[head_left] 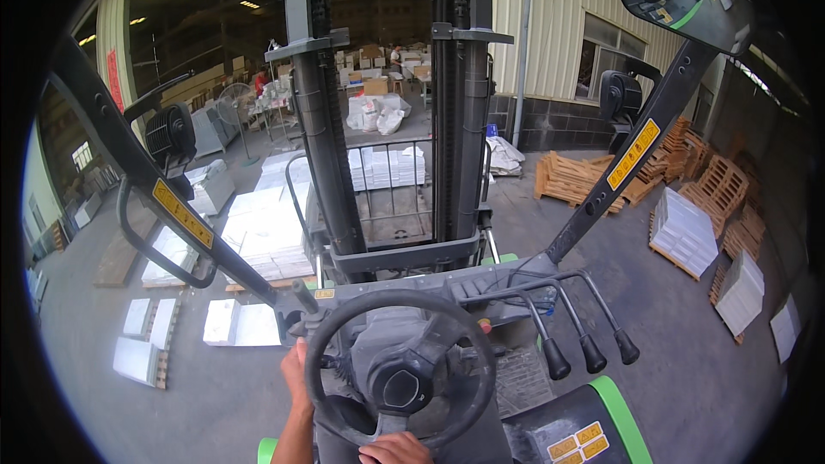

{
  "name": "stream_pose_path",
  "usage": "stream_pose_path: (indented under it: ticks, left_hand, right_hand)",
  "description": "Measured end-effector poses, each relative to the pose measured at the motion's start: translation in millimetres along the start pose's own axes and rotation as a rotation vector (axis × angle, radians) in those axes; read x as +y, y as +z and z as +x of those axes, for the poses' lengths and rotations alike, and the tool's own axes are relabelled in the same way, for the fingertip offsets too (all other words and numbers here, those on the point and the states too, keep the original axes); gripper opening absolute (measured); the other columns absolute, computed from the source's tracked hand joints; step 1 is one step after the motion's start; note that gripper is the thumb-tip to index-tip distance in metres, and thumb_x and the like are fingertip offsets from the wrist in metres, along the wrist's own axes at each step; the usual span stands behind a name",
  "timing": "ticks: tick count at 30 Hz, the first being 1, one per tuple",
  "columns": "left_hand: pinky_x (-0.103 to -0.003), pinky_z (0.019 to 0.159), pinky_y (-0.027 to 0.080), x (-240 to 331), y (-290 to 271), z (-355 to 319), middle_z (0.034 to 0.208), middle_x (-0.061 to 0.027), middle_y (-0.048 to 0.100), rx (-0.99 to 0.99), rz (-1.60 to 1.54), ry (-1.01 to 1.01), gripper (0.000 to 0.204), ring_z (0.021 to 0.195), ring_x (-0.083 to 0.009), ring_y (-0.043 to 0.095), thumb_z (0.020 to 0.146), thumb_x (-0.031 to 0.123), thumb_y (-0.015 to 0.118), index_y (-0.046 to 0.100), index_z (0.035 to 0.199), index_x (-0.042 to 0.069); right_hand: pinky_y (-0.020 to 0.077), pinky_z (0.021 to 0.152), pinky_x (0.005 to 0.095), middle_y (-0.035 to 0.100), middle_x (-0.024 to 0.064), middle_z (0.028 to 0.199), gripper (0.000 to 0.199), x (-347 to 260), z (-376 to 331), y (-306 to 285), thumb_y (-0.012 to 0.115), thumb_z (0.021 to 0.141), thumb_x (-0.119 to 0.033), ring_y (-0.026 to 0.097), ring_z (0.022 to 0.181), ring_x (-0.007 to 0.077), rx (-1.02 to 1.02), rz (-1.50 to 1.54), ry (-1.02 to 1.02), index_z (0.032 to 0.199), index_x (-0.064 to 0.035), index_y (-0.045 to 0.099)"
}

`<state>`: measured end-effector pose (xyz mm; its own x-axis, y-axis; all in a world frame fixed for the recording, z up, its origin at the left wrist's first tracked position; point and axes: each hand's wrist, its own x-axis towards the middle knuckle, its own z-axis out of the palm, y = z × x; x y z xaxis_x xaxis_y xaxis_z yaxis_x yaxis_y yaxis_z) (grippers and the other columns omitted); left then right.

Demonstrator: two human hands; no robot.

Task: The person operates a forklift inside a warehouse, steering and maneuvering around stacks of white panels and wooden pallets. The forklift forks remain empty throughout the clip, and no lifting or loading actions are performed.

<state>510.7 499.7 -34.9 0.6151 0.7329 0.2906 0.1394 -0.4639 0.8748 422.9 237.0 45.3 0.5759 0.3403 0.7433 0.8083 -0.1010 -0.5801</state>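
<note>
A dark forklift steering wheel (471,326) fills the lower middle of the head view. My left hand (295,375) is raised just outside the wheel's left rim, close below a short grey lever (304,296). Its fingers look closed, but what they hold, if anything, is hidden. At the wheel's bottom, my right hand (395,449) is curled over the lower rim, partly cut off by the picture's edge. To the right of the wheel stand several control levers with black knobs (593,352), which neither hand touches.
Ahead rises the forklift mast (331,146) with a load backrest (391,180). White stacked slabs (266,228) lie at the left. Wooden pallets (571,176) and another white stack (685,232) are at the right. White bags (376,112) and people are inside the hall beyond.
</note>
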Motion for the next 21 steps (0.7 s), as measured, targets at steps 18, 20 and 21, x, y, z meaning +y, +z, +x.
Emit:
stream_pose_path:
  ticks: [18,20,21]
  left_hand:
    - [-0.046,0.057,0.039,18,24,32,0.060,-0.0235,0.054,0.003,-0.012,-0.013,0.049,0.055,-0.0285,0.043,0.101,0.032,0.044,0.058,0.077,-0.008]
    - [-0.045,0.057,0.039,4,32,40,0.060,-0.0233,0.053,0.005,-0.039,-0.026,0.049,0.055,-0.0283,0.043,0.101,0.032,0.044,0.058,0.078,-0.008]
    - [-0.045,0.057,0.039,5,32,44,0.060,-0.0233,0.053,0.004,-0.047,-0.024,0.049,0.055,-0.0281,0.043,0.101,0.033,0.045,0.058,0.078,-0.008]
  right_hand:
    - [0.0470,0.067,0.0370,0.062,0.0100,0.082,0.013,116,89,-73,0.066,0.082,0.001,0.059,0.074,0.0279,0.429,-0.272,0.242,0.094,-0.0031,0.064]
    - [0.0478,0.068,0.0367,0.062,0.0101,0.080,0.013,132,126,-64,0.066,0.083,0.001,0.060,0.075,0.0272,0.440,-0.241,0.209,0.095,-0.0025,0.064]
    - [0.0482,0.069,0.0371,0.063,0.0097,0.081,0.012,136,145,-57,0.066,0.083,-0.001,0.061,0.075,0.0266,0.425,-0.232,0.205,0.095,-0.0027,0.065]
